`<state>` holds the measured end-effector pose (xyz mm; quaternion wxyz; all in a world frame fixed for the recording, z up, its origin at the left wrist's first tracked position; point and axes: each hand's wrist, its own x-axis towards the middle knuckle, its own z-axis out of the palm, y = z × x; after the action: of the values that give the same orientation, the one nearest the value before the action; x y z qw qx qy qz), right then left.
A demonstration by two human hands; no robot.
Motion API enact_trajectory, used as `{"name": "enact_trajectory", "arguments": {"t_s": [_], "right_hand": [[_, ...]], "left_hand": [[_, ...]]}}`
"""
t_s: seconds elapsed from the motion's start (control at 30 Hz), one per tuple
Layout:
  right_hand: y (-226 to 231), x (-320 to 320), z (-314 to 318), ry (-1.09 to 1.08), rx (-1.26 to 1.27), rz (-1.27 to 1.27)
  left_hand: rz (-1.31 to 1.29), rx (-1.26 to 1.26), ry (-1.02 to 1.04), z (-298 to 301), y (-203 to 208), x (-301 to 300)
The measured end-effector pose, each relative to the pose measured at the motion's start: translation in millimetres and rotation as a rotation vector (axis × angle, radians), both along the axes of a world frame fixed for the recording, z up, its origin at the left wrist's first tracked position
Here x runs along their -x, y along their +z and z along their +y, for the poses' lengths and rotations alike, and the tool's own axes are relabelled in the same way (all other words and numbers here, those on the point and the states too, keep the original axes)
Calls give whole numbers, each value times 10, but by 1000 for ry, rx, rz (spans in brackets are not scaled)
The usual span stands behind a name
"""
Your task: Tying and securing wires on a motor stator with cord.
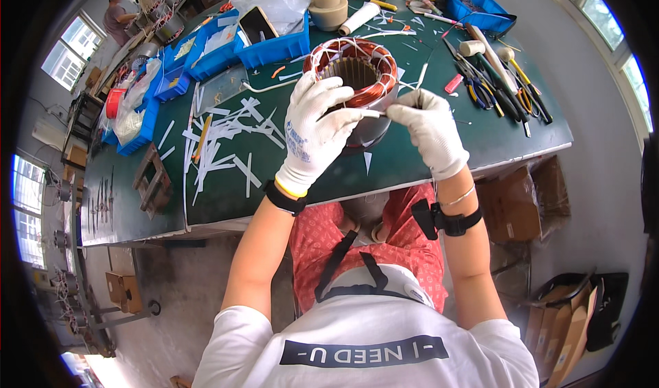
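A motor stator with copper-red windings laced in white cord stands upright on the green table, just beyond my hands. Both hands wear white knit gloves. My left hand rests against the stator's near left side, its thumb and fingers closed around one end of a thin white sleeve-like piece. At the other end of that piece, my right hand pinches with thumb and forefinger close to the stator's right side. Gloved fingertips partly hide what lies between them. The stator's lower dark body shows below the hands.
Loose white paper strips lie to the left. Blue bins with bags and a phone stand behind. Pliers, scissors and mallets lie at right, near a blue tray. Tape rolls sit at the back. A metal block is left.
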<state>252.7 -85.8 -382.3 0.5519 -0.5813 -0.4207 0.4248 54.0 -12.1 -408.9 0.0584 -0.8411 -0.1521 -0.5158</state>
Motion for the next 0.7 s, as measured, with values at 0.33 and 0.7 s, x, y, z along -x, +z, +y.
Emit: {"name": "enact_trajectory", "arguments": {"t_s": [0.33,0.7], "right_hand": [[-8,26,147,-122,-210,-149],[-177,161,-106,-361,-572,-702]], "left_hand": [[-35,-1,-15,18,9,-41],[-194,-38,-12,-2,15,-117]]}}
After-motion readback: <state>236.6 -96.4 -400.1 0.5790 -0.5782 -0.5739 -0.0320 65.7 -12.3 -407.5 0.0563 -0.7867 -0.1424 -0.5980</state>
